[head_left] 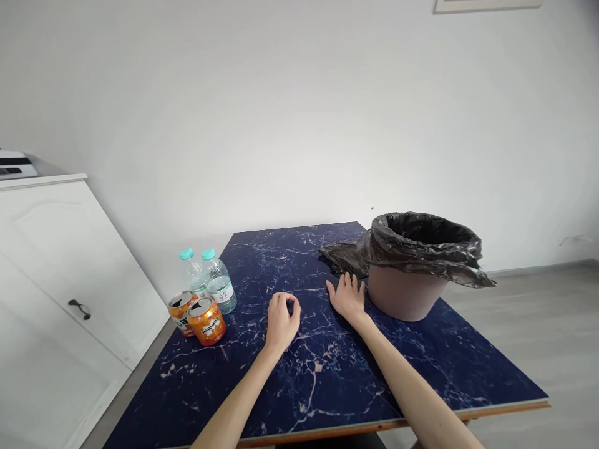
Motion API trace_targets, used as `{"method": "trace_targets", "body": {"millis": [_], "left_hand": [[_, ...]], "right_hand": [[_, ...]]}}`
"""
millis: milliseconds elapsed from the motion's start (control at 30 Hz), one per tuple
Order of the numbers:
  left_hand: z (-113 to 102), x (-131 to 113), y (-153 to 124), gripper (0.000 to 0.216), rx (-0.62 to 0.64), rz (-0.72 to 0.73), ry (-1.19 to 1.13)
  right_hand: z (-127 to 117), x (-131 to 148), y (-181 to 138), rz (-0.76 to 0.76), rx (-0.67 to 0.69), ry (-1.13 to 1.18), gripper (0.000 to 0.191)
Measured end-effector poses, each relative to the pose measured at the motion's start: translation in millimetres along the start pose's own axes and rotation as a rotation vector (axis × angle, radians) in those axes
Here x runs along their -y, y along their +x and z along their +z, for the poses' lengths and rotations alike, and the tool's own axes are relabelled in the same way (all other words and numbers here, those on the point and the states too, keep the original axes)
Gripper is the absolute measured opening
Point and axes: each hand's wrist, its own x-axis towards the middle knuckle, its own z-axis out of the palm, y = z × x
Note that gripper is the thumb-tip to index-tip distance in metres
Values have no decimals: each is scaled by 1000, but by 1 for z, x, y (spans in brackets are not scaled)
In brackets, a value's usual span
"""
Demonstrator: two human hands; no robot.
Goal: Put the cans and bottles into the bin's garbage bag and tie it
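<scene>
My left hand (282, 319) hovers low over the dark blue marble table (322, 368) near its middle, fingers curled with thumb and forefinger nearly touching and nothing seen between them. My right hand (347, 297) lies flat on the table with fingers stretched out, its fingertips at a loose black bag (340, 256). Just right of that hand stands a brown bin (406, 293) lined with a black bag (428, 243). Two orange cans (204, 321) and two clear water bottles with teal caps (219, 282) stand together at the table's left edge.
A white cabinet (56, 299) with a dark handle stands to the left of the table. A white wall is behind, and grey floor shows to the right. The table's near edge is wood-coloured.
</scene>
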Motion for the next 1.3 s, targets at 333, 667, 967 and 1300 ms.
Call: {"method": "trace_targets", "body": {"millis": [333,667,967,1300], "left_hand": [[2,2,0,5,8,8,8],[4,5,-3,8,11,26,9],[3,4,-6,10,16,42,16],[4,3,-6,11,18,59,16]], "right_hand": [[-7,2,-6,20,-150,9,74],[-9,5,26,-46,-166,13,60],[2,2,57,237,-150,-15,47],[3,23,21,-57,-196,-18,73]]}}
